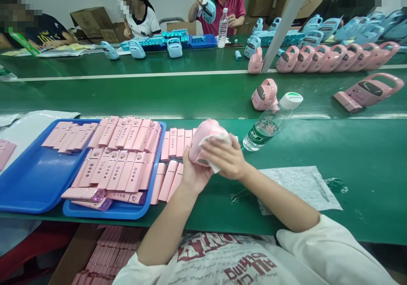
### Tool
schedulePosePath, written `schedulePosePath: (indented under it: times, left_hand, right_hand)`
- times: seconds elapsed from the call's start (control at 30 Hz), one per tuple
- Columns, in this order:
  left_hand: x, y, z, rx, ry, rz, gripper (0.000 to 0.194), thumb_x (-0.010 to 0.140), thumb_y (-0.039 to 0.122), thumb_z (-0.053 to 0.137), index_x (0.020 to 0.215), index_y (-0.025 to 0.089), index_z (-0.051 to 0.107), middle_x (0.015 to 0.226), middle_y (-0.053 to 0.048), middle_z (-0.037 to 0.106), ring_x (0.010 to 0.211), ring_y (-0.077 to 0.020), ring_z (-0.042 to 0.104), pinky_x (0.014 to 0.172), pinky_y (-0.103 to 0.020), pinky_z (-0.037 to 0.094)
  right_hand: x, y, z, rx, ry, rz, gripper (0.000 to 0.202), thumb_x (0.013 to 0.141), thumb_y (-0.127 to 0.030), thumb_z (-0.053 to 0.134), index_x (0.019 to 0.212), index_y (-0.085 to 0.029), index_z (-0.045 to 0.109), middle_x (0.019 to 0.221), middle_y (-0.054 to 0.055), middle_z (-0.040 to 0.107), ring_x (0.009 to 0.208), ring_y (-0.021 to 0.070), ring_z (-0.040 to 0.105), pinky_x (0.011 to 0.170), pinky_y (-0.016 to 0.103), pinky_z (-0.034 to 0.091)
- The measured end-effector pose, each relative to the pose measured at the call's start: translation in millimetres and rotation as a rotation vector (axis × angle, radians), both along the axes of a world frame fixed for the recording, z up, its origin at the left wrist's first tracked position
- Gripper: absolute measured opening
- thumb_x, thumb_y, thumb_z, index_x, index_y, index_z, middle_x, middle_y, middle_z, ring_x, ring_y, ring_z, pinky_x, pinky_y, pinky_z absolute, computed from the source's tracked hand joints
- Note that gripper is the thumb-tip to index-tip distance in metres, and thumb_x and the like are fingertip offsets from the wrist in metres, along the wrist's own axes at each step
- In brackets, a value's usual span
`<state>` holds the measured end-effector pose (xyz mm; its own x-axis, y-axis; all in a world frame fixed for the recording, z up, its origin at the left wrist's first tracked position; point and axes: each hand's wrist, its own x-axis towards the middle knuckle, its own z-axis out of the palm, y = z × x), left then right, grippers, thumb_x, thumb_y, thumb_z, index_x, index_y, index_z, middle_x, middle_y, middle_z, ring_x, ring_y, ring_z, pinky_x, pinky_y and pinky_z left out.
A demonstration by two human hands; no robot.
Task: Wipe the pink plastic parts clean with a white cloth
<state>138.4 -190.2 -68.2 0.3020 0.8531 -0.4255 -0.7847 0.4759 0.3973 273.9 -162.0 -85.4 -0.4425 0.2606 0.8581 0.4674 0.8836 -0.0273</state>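
The pink casing is in front of you, raised over the green bench. It is smooth, rounded and glossy, pale pink on its upper side, with a darker patch showing near its lower edge; much of its face is hidden by your fingers and the cloth. Your left hand grips it from below and from the left, thumb up along its side. Your right hand has its fingers laid together over a white cloth, holding it against the casing.

Just to the right of your hands stands a tilted bottle with a green label, and a translucent sheet lies nearer you, partly under your right forearm. To your left, pink panels fill a blue tray. Farther off, pink handled units stand in a row.
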Motion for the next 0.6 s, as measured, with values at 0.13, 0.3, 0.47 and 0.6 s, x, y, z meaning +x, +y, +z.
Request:
schedulePosePath:
  times: [0.13, 0.3, 0.47, 0.6]
  left_hand:
    - [2.6, -1.4, 6.0, 0.031, 0.083, -0.041, 0.062, 0.084, 0.066, 0.034, 0.098, 0.011, 0.06, 0.073, -0.01, 0.066, 0.054, -0.0152, 0.06, 0.043, -0.022, 0.046]
    - [0.8, -2.1, 3.7, 0.114, 0.167, -0.063, 0.061, 0.075, 0.065, 0.049, 0.101, 0.012, 0.059, 0.073, -0.008, 0.065, 0.055, -0.0156, 0.059, 0.045, -0.023, 0.046]
    - [0.3, -6.3, -4.0, 0.29, 0.279, -0.016, 0.054, 0.062, 0.047, 0.071, 0.107, 0.018, 0.058, 0.099, -0.006, 0.068, 0.086, -0.0239, 0.065, 0.069, -0.034, 0.055]
    - [-0.9, -9.9, -7.2, 0.511, 0.48, 0.031, 0.059, 0.062, 0.044, 0.077, 0.111, 0.018, 0.058, 0.103, -0.008, 0.067, 0.096, -0.0263, 0.064, 0.081, -0.038, 0.054]
  right_hand:
    - [5.1, 6.4, 18.0, -0.731, 0.446, 0.052, 0.055, 0.093, -0.056, 0.031, 0.14, -0.029, 0.041, 0.137, 0.004, 0.052, 0.131, 0.0228, 0.045, 0.11, 0.044, 0.036]
    - [-2.0, 2.6, 33.5, -1.515, 0.819, 0.296, 0.078, 0.08, -0.077, 0.031, 0.137, -0.025, 0.043, 0.119, 0.008, 0.064, 0.096, 0.0244, 0.065, 0.065, 0.033, 0.056]
    - [-4.8, 3.7, 41.5, -1.641, 1.073, 0.33, 0.056, 0.079, -0.065, 0.047, 0.106, -0.018, 0.064, 0.102, 0.008, 0.07, 0.095, 0.0241, 0.065, 0.077, 0.035, 0.054]
    - [5.3, 11.4, 45.3, -1.554, 1.056, 0.201, 0.026, 0.069, -0.041, 0.067, 0.082, -0.018, 0.068, 0.09, 0.004, 0.072, 0.084, 0.0203, 0.064, 0.073, 0.03, 0.052]
